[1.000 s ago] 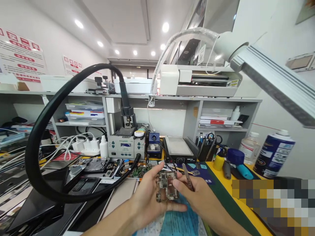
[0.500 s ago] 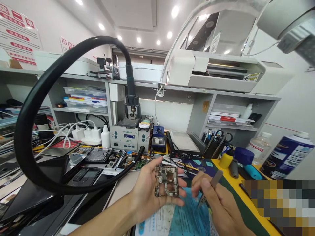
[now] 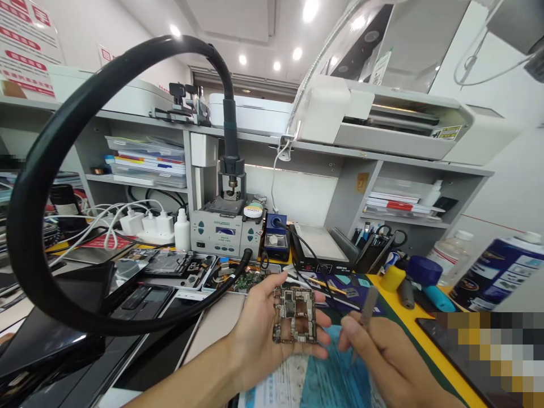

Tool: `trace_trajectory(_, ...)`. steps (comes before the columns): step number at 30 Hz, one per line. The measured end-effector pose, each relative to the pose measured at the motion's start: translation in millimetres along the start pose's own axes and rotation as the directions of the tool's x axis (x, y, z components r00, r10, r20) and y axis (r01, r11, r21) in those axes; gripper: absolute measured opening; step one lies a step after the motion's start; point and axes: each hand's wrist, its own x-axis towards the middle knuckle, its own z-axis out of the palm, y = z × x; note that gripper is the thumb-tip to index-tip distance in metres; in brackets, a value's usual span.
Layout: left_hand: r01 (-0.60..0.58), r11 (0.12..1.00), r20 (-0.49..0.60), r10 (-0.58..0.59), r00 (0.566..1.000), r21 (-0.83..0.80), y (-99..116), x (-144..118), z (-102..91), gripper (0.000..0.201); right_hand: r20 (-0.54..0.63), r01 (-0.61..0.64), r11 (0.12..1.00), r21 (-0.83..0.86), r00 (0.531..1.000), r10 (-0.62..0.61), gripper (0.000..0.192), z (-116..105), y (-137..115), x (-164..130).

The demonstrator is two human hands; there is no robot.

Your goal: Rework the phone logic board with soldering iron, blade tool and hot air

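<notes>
A squarish phone circuit board (image 3: 290,305) with cut-out openings lies across the fingers of my left hand (image 3: 255,334), which is turned palm up and steadies it. Skin shows through the openings. To the right of the board, my right hand (image 3: 386,351) is curled round a pair of metal tweezers (image 3: 369,306). Their flat upper end sticks up past the thumb, while the lower end is blurred and points down. The tweezers and the board are apart. Under both hands is a blue and white printed mat (image 3: 317,379).
A thick black hose (image 3: 25,226) loops over the left side from a hot-air station (image 3: 221,235). Phones and phone parts (image 3: 176,269) crowd the left bench. Bottles, a spray can (image 3: 497,272) and a dark tool holder (image 3: 378,249) stand at right. Shelves (image 3: 263,136) line the back.
My left hand and the board appear slightly further right. The tweezers stand more upright in my right hand, which sits a little lower. The whole view has shifted slightly.
</notes>
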Motion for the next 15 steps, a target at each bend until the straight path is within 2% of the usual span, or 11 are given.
trace_trajectory(3,0.005,1.0,0.004,-0.005,1.0,0.007,-0.2,0.6,-1.7,0.067,-0.167,-0.202,0.961,0.189,0.958,0.235,0.05,-1.3,0.0,-2.5)
trace_trajectory(5,0.005,1.0,0.013,-0.005,1.0,0.018,-0.6,0.9,-3.1,0.066,-0.233,-0.208,0.932,0.297,0.931,0.282,0.047,-1.4,-0.2,-1.7)
trace_trajectory(7,0.004,1.0,0.026,-0.005,1.0,0.02,-1.2,1.2,-4.3,0.066,-0.263,-0.124,0.942,0.311,0.942,0.21,0.04,-0.2,-0.7,0.3)
trace_trajectory(9,0.01,1.0,0.031,-0.01,0.999,0.008,-1.7,1.7,-5.2,0.065,-0.244,-0.036,0.962,0.27,0.964,0.104,0.03,2.5,-1.9,2.1)
trace_trajectory(12,0.018,1.0,0.048,-0.017,0.999,-0.019,-2.3,2.3,-5.8,0.065,-0.226,0.077,0.972,0.223,0.974,-0.025,0.015,9.0,-7.7,4.9)
trace_trajectory(15,0.012,1.0,0.079,-0.01,0.997,-0.025,-2.4,1.8,-5.2,0.063,-0.199,0.182,0.964,0.196,0.97,-0.142,0.016,16.0,-17.3,11.1)
